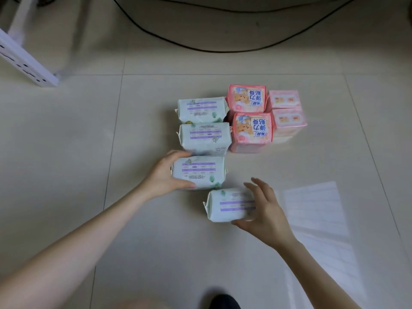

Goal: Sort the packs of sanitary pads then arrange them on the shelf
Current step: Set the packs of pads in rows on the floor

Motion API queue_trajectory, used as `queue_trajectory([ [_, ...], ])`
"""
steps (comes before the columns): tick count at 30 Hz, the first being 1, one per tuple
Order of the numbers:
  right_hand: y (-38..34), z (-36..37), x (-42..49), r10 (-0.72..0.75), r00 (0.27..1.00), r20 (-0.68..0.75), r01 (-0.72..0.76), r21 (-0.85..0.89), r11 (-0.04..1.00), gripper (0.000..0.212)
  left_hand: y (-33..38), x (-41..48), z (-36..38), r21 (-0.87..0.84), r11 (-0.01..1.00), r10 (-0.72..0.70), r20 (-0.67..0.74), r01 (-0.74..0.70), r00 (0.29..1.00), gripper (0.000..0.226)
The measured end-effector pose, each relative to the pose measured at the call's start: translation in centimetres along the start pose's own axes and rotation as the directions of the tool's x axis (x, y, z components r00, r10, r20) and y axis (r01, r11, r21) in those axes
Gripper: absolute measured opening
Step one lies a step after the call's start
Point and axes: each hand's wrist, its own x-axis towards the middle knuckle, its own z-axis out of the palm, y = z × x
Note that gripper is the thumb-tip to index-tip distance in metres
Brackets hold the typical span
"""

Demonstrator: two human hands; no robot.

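Your left hand (163, 175) clasps the third white pack (198, 172); your right hand (265, 210), fingers spread, grips the fourth white pack (229, 205) on the floor (66, 152).

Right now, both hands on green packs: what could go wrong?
1. The right hand holds the nearest green pack off line with the green column; it may end up crooked.
2. Pushing the left hand's pack forward could nudge the pink packs beside that column.
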Motion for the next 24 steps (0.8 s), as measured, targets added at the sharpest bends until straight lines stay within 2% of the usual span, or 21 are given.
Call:
queue_trajectory([
  [3, -0.4, 0.7, -0.2, 0.045, 0.999, -0.007, -0.043, 0.131, 0.990, 0.119, -1.0, -0.7, -0.2, -0.182, 0.974, -0.147, -0.050, 0.136, 0.988, 0.077],
  [6, -1.3, 1.6, 0.2, 0.072, 0.997, 0.016, -0.074, 0.198, 0.977, 0.129, -1.7, -1.3, -0.2, -0.305, 0.925, -0.254, -0.049, 0.228, 0.966, 0.067],
  [11, -2.6, 3.5, 1.2, 0.097, 0.994, 0.050, -0.107, 0.310, 0.945, 0.139, -1.7, -1.5, 0.4, -0.383, 0.877, -0.314, -0.002, 0.289, 0.949, 0.043],
  [16, -2.7, 4.3, 1.9, 0.102, 0.994, 0.039, -0.110, 0.379, 0.919, 0.137, -1.2, -0.5, 0.7, -0.385, 0.873, -0.319, 0.012, 0.299, 0.948, 0.041],
  [21, -3.0, 4.0, 2.8, 0.046, 0.999, 0.020, -0.050, 0.394, 0.918, 0.118, -0.6, 0.2, 1.1, -0.371, 0.879, -0.322, 0.005, 0.301, 0.947, 0.042],
  [24, -3.2, 3.9, 3.1, 0.051, 0.998, 0.022, -0.056, 0.384, 0.922, 0.114, -0.5, 0.4, 1.3, -0.358, 0.881, -0.333, -0.005, 0.310, 0.943, 0.041],
])
